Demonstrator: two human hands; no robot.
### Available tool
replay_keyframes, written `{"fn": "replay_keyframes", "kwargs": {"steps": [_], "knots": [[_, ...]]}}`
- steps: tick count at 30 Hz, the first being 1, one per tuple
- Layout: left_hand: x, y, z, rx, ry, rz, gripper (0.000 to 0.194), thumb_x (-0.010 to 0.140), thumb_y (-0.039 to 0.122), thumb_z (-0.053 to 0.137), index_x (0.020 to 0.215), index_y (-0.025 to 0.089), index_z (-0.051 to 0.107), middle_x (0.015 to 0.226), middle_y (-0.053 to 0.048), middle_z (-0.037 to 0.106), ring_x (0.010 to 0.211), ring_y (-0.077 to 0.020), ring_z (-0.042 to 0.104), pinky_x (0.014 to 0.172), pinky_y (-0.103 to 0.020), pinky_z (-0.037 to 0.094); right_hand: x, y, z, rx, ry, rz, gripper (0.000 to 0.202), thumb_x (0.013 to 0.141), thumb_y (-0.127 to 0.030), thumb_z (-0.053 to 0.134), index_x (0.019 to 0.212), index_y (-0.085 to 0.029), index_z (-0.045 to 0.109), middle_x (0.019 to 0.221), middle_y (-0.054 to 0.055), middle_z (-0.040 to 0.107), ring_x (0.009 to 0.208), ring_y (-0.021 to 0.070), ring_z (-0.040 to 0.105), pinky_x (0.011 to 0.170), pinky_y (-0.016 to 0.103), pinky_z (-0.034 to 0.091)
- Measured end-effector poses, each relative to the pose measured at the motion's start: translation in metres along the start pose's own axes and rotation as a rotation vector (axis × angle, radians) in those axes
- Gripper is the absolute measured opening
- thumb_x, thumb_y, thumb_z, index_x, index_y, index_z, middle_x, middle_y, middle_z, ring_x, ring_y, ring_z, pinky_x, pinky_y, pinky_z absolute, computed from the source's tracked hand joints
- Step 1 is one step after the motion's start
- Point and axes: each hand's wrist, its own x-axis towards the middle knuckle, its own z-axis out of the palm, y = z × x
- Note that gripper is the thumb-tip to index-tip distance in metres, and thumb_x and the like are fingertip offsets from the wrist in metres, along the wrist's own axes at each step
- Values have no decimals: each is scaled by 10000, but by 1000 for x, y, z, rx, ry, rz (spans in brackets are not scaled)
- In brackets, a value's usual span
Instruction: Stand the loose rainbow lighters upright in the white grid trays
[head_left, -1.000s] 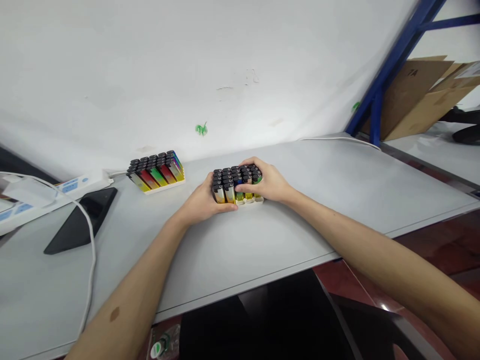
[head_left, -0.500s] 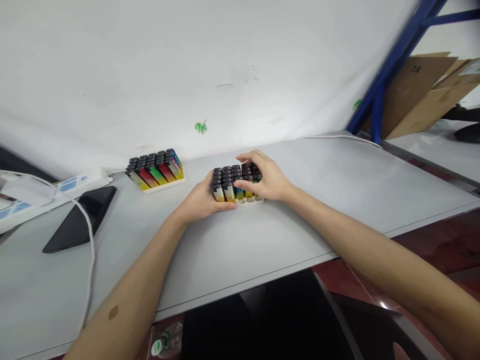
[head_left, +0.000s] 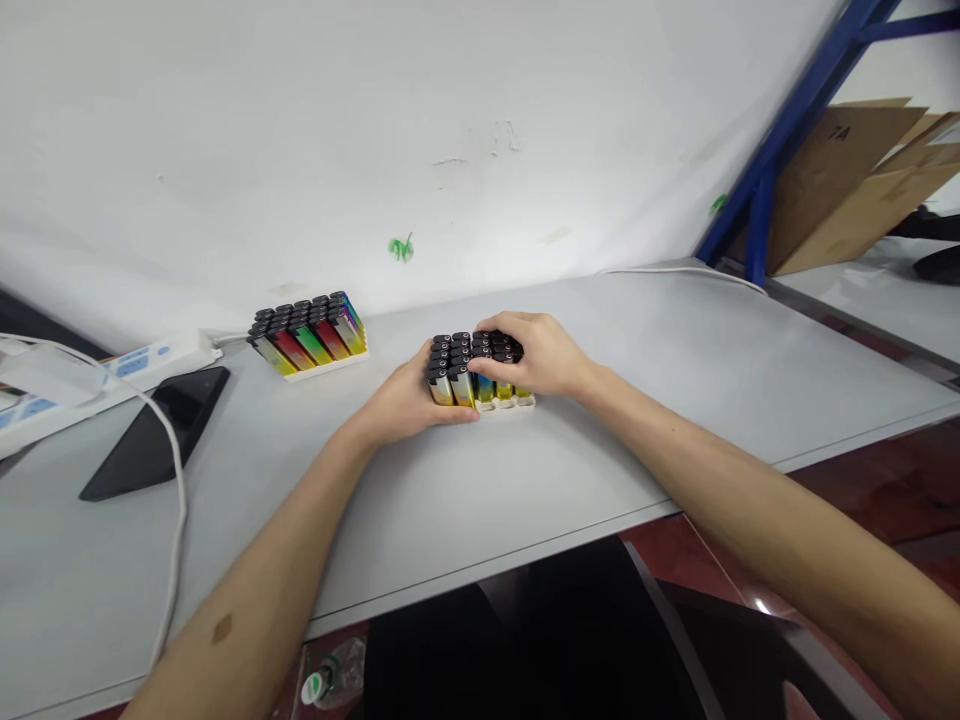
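Observation:
Several black-topped lighters [head_left: 461, 385] stand in rows in a white tray [head_left: 514, 403] at the middle of the table. Around the tray's left end my left hand [head_left: 409, 400] is wrapped, its thumb along the front edge. My right hand [head_left: 536, 358] grips lighters in the right part of the tray, thumb in front and fingers behind; its fingertips are partly hidden. At the front right, some tray slots show no lighter. A second white tray [head_left: 328, 368] full of colourful lighters [head_left: 311, 335] stands to the left, near the wall.
A black phone [head_left: 157, 432] lies at the left beside a white power strip [head_left: 135, 375]. A white cable [head_left: 178, 480] curves over the table's left part. Cardboard boxes [head_left: 840, 190] stand behind a blue metal frame [head_left: 787, 120] at the right.
The view has shifted slightly. My right hand has moved a little lower at the lighters, and more of the tray's front right slots shows. My left hand keeps its hold.

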Motion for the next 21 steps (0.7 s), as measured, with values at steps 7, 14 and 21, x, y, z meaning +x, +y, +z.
{"fn": "replay_keyframes", "kwargs": {"steps": [7, 14, 21], "knots": [[1, -1, -1, -14, -20, 5, 905, 605, 495, 888, 1378, 233, 496, 1281, -45, 685, 1167, -287, 647, 1002, -395, 532, 0, -3, 1, -1, 62, 9, 384, 837, -488, 697, 1031, -160, 743, 953, 74, 767, 823, 213, 689, 792, 331, 506], [1, 0, -1, -20, -19, 10, 882, 602, 488, 892, 1358, 238, 513, 1268, -39, 694, 1157, -284, 649, 980, -380, 541, -1, -5, -1, -11, 69, 22, 368, 824, -497, 688, 1015, -188, 743, 936, 68, 762, 810, 216, 690, 789, 338, 516], [1, 3, -1, -32, -17, 7, 866, 597, 467, 894, 1348, 239, 525, 1265, -34, 693, 1162, -287, 645, 988, -386, 536, -2, -6, -2, -37, 98, 11, 364, 825, -500, 681, 1006, -193, 755, 908, 61, 762, 789, 215, 692, 775, 342, 526]]}}
